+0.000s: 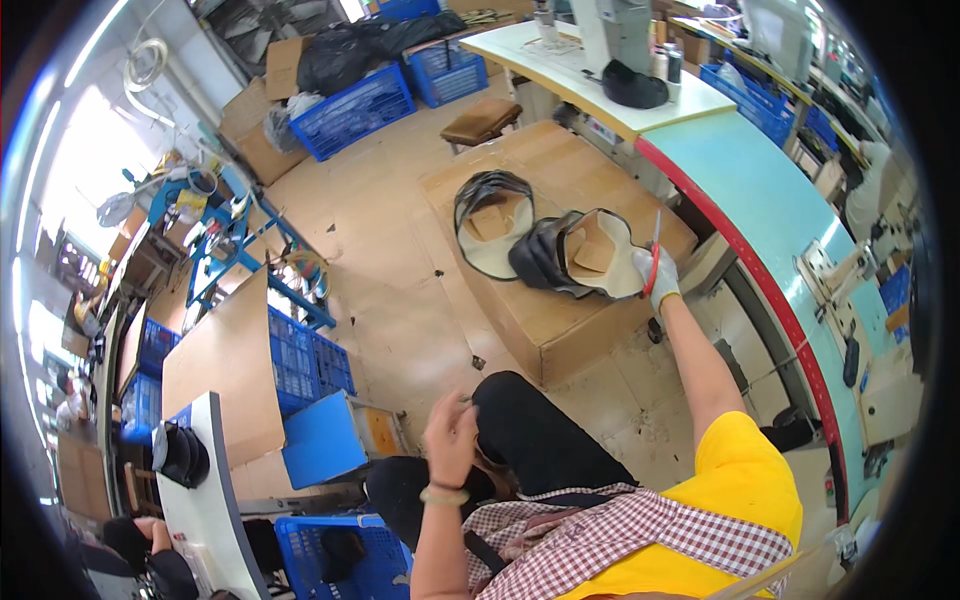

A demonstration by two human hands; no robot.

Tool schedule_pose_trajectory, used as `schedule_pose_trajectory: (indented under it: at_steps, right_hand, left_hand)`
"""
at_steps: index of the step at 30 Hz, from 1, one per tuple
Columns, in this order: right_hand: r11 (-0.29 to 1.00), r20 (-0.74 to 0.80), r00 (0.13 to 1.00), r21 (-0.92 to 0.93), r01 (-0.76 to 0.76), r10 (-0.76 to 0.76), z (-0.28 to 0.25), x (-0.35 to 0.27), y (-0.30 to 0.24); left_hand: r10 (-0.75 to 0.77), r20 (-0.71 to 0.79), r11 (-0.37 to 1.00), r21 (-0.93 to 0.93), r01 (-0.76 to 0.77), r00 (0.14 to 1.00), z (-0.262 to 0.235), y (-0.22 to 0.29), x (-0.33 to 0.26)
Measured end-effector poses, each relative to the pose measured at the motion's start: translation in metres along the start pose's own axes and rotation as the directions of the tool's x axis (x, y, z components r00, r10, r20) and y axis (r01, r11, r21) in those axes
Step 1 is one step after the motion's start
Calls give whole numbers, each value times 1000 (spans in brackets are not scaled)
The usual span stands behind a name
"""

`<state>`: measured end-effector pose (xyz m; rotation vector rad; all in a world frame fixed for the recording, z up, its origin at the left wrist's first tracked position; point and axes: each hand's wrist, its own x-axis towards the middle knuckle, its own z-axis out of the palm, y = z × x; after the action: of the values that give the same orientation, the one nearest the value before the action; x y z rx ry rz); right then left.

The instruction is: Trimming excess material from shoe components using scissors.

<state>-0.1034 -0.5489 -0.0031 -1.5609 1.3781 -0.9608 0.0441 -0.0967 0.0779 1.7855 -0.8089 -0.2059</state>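
Note:
My right hand, in a white glove, grips a pair of scissors with red handles, its blade pointing away from me. It is at the right edge of a bundle of black, leather-like pieces with pale edging; I cannot tell whether glove and bundle touch. A second bundle of the same kind lies to its left. Both rest on a large brown cardboard box. My left hand is bare, raised near my knee, with loosely bent fingers and nothing visible in it.
A pale green worktable with a red edge curves along my right. Behind the box stands a brown stool. Blue crates line the back. On the left are a cardboard sheet and a blue box; a blue basket is beside me.

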Motion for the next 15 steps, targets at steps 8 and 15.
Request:
schedule_pose_trajectory:
  at_steps: [8,15]
  right_hand:
    - [968,311,950,240,-71,-8,98,22,6]
    - [863,177,866,-120,490,-467,89,56,40]
  left_hand:
    - [-312,-873,768,0,640,374,-200,-137,-234]
    - [-681,-728,-88,-21,996,-75,-216,-221,-409]
